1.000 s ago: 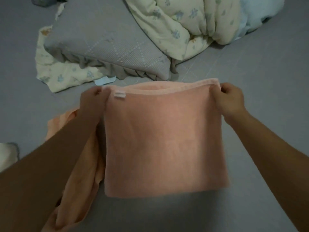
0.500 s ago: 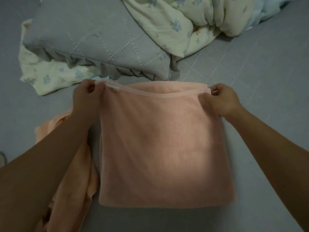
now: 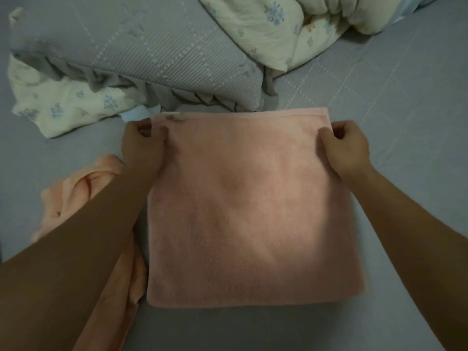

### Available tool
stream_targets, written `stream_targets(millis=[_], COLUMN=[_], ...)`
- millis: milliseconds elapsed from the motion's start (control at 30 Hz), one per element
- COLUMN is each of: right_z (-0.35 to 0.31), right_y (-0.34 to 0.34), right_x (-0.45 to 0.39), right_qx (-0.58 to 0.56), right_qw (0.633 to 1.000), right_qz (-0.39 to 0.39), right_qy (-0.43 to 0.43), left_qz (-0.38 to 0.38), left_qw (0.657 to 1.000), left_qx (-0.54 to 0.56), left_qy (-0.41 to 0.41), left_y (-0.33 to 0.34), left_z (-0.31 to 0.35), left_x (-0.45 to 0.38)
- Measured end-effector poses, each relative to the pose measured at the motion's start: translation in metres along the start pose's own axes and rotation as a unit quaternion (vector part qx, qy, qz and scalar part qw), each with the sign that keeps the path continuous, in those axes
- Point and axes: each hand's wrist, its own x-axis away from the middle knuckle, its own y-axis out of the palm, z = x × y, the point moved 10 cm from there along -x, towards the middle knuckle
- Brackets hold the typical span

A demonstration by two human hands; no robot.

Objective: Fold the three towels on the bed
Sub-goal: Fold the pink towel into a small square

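Note:
A pink towel (image 3: pixel 248 206), folded into a rough square, lies flat on the grey bed sheet (image 3: pixel 405 102) in the middle of the view. My left hand (image 3: pixel 143 145) pinches its far left corner, beside a small white label. My right hand (image 3: pixel 344 145) pinches its far right corner. A second, peach-coloured towel (image 3: pixel 76 188) lies crumpled to the left, partly hidden under my left forearm. No third towel shows in this view.
A grey pillow (image 3: pixel 141 51) with a frilled edge lies just beyond the pink towel. Under it sits a cream floral pillow (image 3: pixel 65 105). A cream floral duvet (image 3: pixel 278 24) is bunched at the back right. Bare sheet stretches to the right.
Both hands have lowered the pink towel away from me onto the sheet, keeping hold of its far corners. It now lies flat, close to the grey pillow.

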Motion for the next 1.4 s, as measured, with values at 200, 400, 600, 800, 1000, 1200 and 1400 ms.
stream_targets(millis=[200, 400, 600, 800, 1000, 1200, 1400], right_z=[0.058, 0.120, 0.149, 0.217, 0.137, -0.009, 0.041], right_y=[-0.026, -0.043, -0.103, -0.093, -0.091, 0.051, 0.040], right_x=[0.078, 0.194, 0.278, 0.324, 0.312, 0.301, 0.168], right_qx=[-0.008, -0.019, -0.041, 0.126, 0.223, 0.266, 0.392], right_qw=[0.996, 0.979, 0.988, 0.959, 0.971, 0.848, 0.851], right_qz=[-0.036, -0.149, -0.069, -0.175, -0.075, -0.212, -0.118], right_qy=[0.083, 0.139, 0.130, 0.184, 0.042, -0.406, -0.329], left_qz=[-0.083, -0.065, -0.043, -0.303, -0.168, -0.249, -0.192], left_qw=[0.995, 0.919, 0.903, 0.919, 0.963, 0.858, 0.792], left_qx=[-0.050, -0.378, -0.384, -0.223, -0.210, -0.305, -0.401], left_qy=[-0.018, 0.085, 0.189, -0.115, -0.022, 0.331, 0.419], left_y=[-0.011, -0.109, -0.137, -0.121, -0.093, 0.054, 0.065], left_z=[-0.040, -0.037, 0.044, 0.035, -0.043, -0.044, -0.069], left_x=[0.087, 0.143, 0.217, 0.320, 0.319, 0.315, 0.228])
